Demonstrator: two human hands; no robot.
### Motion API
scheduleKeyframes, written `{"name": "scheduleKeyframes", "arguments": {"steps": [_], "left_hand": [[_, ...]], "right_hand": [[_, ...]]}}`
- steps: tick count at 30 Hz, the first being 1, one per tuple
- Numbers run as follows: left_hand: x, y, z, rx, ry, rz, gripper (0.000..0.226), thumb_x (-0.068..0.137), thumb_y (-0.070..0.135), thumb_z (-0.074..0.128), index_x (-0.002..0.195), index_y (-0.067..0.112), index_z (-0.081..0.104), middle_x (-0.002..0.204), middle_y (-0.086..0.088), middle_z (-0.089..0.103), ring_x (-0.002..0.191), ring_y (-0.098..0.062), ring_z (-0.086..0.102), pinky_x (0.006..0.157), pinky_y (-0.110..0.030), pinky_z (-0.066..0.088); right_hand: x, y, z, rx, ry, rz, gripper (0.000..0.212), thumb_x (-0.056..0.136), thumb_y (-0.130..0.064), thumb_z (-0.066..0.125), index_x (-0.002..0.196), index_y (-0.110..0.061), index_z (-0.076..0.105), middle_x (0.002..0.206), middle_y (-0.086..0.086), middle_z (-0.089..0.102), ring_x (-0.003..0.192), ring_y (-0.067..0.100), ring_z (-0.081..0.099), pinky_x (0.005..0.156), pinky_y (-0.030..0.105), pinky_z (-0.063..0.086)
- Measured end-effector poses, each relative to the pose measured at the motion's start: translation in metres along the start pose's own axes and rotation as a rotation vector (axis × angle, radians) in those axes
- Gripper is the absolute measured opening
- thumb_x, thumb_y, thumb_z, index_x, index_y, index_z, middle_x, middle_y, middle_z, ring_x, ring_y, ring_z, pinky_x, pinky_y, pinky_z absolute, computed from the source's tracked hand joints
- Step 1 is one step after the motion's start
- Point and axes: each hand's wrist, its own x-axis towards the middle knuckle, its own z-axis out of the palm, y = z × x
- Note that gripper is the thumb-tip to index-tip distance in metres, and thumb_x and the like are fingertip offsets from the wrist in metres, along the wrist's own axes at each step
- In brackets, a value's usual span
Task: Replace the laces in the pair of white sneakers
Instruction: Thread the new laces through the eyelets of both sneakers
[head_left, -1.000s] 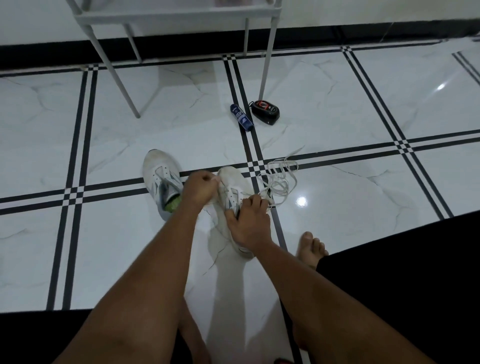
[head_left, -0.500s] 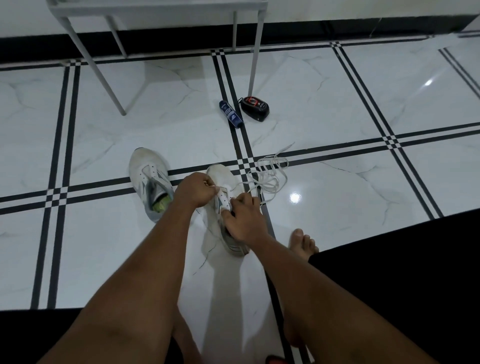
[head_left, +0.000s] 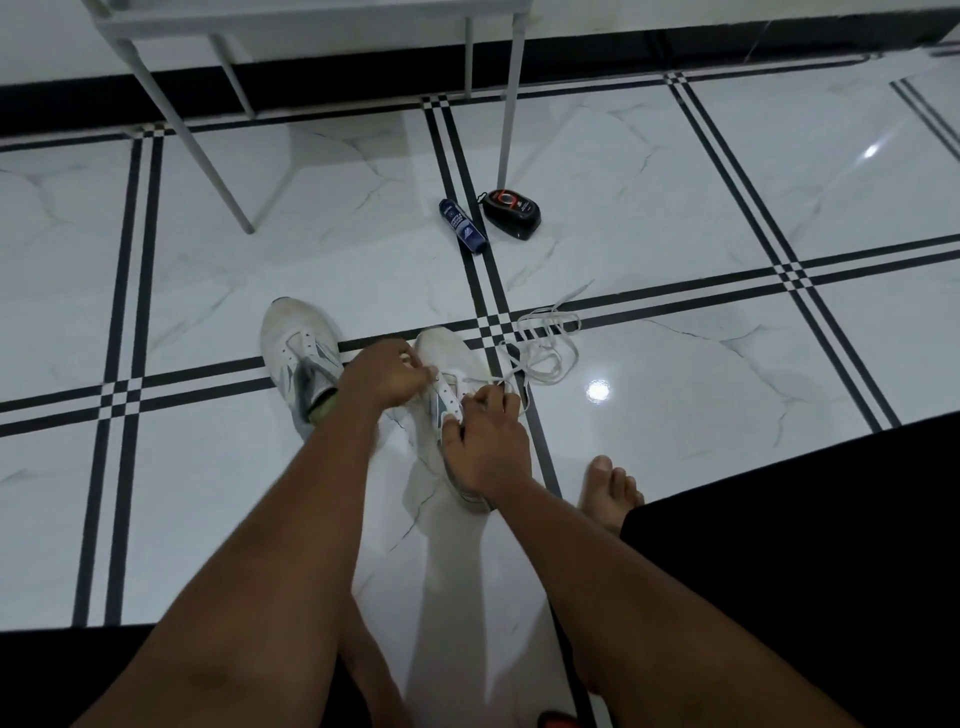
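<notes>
1. Left hand (head_left: 382, 376) has its fingers curled, pinching the white lace (head_left: 545, 348) at the eyelets, presumably to feed it through.
2. Right hand (head_left: 485, 441) grips the near sneaker (head_left: 441, 348) by its side, steadying it.
3. Loose lace lies coiled just beyond the right hand, kept within reach.
4. Second sneaker (head_left: 298, 353) sits just left of the left hand, with no lace visible.

Glossy marble-look floor (head_left: 675, 441), matt white sneakers (head_left: 447, 358), flat cloth lace (head_left: 545, 343).
</notes>
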Motion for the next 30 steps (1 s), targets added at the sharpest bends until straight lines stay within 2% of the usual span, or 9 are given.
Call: {"name": "scheduleKeyframes", "arguments": {"steps": [5,7,12,16,18,21,23,26,30], "left_hand": [[-0.005,0.006,0.002,0.121,-0.004,0.045,0.032,0.077,0.065,0.076,0.084,0.034,0.078,0.096,0.016,0.071,0.094,-0.012,0.064,0.080,-0.033,0.052],[-0.004,0.006,0.002,0.146,-0.001,0.051,0.025,0.082,0.055,0.077,0.085,0.031,0.079,0.097,0.012,0.072,0.097,-0.015,0.066,0.079,-0.033,0.050],[-0.009,0.011,0.004,-0.168,0.195,-0.044,0.019,0.093,0.021,0.057,0.077,0.019,0.068,0.086,0.004,0.068,0.090,-0.024,0.064,0.077,-0.033,0.047],[0.005,0.009,-0.022,-0.399,0.427,-0.174,0.020,0.097,0.023,0.055,0.089,0.012,0.070,0.098,-0.006,0.072,0.096,-0.030,0.064,0.088,-0.040,0.052],[0.008,0.007,-0.027,-0.401,0.441,-0.151,0.020,0.097,0.024,0.057,0.088,0.010,0.067,0.099,-0.007,0.073,0.098,-0.032,0.065,0.092,-0.043,0.053],[0.006,0.004,-0.025,-0.312,0.453,-0.106,0.014,0.095,0.019,0.059,0.087,0.011,0.067,0.102,-0.007,0.071,0.098,-0.030,0.065,0.082,-0.035,0.047],[0.006,-0.001,-0.027,-0.181,0.452,-0.027,0.006,0.094,0.014,0.062,0.097,0.015,0.068,0.113,-0.009,0.065,0.099,-0.030,0.065,0.080,-0.034,0.045],[0.008,-0.006,-0.028,0.044,0.385,0.104,0.039,0.093,0.011,0.066,0.131,0.017,0.061,0.137,-0.013,0.050,0.110,-0.037,0.061,0.089,-0.046,0.053],[0.005,-0.001,-0.019,-0.152,0.397,0.129,0.041,0.094,0.007,0.062,0.134,0.016,0.060,0.131,-0.013,0.058,0.116,-0.031,0.060,0.095,-0.033,0.043]], "right_hand": [[0.000,-0.002,-0.002,-0.042,-0.024,-0.010,0.051,0.099,-0.048,0.040,0.110,-0.009,0.070,0.124,0.011,0.053,0.119,0.032,0.047,0.077,0.043,0.058],[0.001,-0.003,-0.002,-0.056,-0.016,-0.006,0.051,0.099,-0.048,0.040,0.110,-0.009,0.071,0.123,0.011,0.053,0.118,0.032,0.047,0.076,0.043,0.058],[0.000,-0.004,-0.001,-0.067,-0.005,0.004,0.048,0.098,-0.046,0.044,0.111,-0.009,0.072,0.124,0.010,0.055,0.117,0.032,0.049,0.074,0.044,0.058],[0.000,-0.004,-0.002,-0.066,0.002,-0.001,0.050,0.098,-0.045,0.043,0.111,-0.008,0.073,0.122,0.010,0.054,0.114,0.031,0.049,0.073,0.043,0.057],[0.000,-0.004,-0.002,-0.057,0.001,-0.005,0.050,0.098,-0.045,0.043,0.110,-0.007,0.072,0.120,0.011,0.054,0.113,0.032,0.049,0.074,0.044,0.057],[0.000,-0.005,-0.003,-0.048,0.004,-0.010,0.048,0.098,-0.045,0.044,0.109,-0.007,0.072,0.120,0.010,0.054,0.113,0.031,0.049,0.075,0.044,0.057],[0.000,-0.005,-0.003,-0.046,-0.006,-0.003,0.048,0.098,-0.045,0.044,0.110,-0.007,0.072,0.121,0.010,0.054,0.114,0.031,0.048,0.076,0.045,0.057],[0.000,-0.005,-0.003,-0.046,-0.006,0.006,0.048,0.097,-0.044,0.045,0.110,-0.007,0.072,0.121,0.011,0.055,0.115,0.032,0.048,0.076,0.045,0.057],[0.001,-0.005,-0.003,-0.036,-0.009,0.010,0.051,0.097,-0.046,0.044,0.110,-0.006,0.073,0.121,0.011,0.055,0.114,0.032,0.048,0.077,0.046,0.057]]}}
